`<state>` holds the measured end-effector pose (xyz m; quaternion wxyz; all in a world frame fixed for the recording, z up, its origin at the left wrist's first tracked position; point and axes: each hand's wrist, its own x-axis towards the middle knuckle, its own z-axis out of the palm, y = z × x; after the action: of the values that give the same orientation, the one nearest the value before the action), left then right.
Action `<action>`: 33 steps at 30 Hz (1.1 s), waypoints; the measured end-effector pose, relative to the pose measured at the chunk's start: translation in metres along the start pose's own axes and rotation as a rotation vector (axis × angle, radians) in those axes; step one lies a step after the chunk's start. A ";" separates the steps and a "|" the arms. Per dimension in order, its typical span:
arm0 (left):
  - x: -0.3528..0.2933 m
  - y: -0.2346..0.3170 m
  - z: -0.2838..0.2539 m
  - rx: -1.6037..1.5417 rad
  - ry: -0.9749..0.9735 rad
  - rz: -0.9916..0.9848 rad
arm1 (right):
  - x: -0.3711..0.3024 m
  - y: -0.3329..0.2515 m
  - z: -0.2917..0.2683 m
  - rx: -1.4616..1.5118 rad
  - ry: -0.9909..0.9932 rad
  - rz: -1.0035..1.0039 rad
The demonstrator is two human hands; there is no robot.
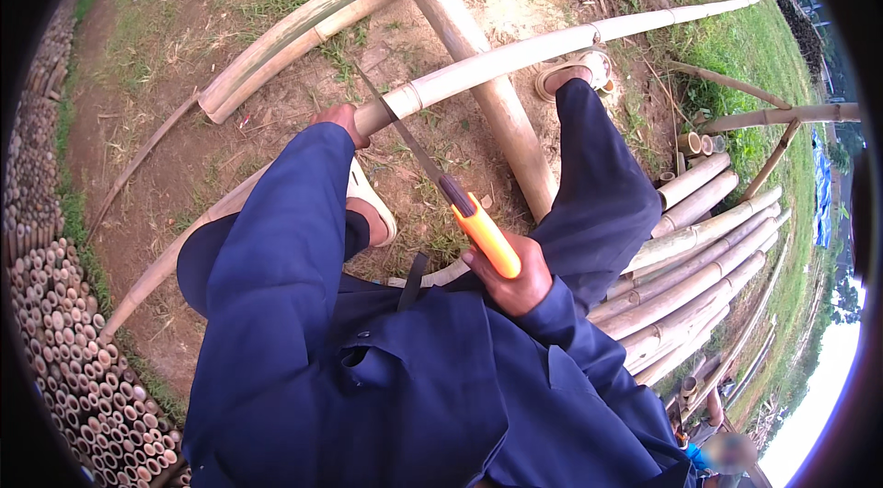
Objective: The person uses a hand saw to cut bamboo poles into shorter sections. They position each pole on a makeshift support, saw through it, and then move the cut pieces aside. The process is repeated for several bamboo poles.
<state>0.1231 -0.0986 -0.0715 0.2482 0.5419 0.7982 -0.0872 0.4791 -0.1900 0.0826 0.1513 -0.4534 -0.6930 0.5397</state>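
Blue-sleeved arms fill the foreground. At twelve o'clock a long bamboo pole [515, 54] crosses a thicker one; the left hand [338, 120] clenches around its near end. At four o'clock the right hand [511, 275] grips an orange-handled saw [451, 194], blade touching the pole.

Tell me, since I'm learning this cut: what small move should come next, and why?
Probably draw the saw back toward the body in a stroke. Its blade already lies across the bamboo pole, beside where the left hand steadies that pole, and the right hand grips the orange handle.
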 end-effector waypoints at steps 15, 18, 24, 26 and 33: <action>-0.006 0.001 -0.006 -0.049 -0.045 -0.002 | -0.020 -0.007 -0.012 0.025 0.006 0.005; -0.007 0.003 -0.006 -0.042 -0.030 -0.010 | -0.043 -0.034 -0.038 0.022 -0.009 0.135; -0.009 0.019 -0.012 -0.047 0.002 0.007 | 0.096 0.020 0.032 0.057 0.094 0.027; -0.014 0.006 -0.006 -0.051 0.018 0.011 | 0.072 0.021 0.024 0.016 0.006 0.078; -0.003 0.004 -0.002 -0.059 -0.020 -0.007 | 0.000 -0.019 -0.009 0.070 -0.058 0.149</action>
<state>0.1275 -0.0986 -0.0680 0.2718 0.5307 0.7998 -0.0697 0.4768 -0.1841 0.1024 0.1065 -0.4823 -0.6420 0.5864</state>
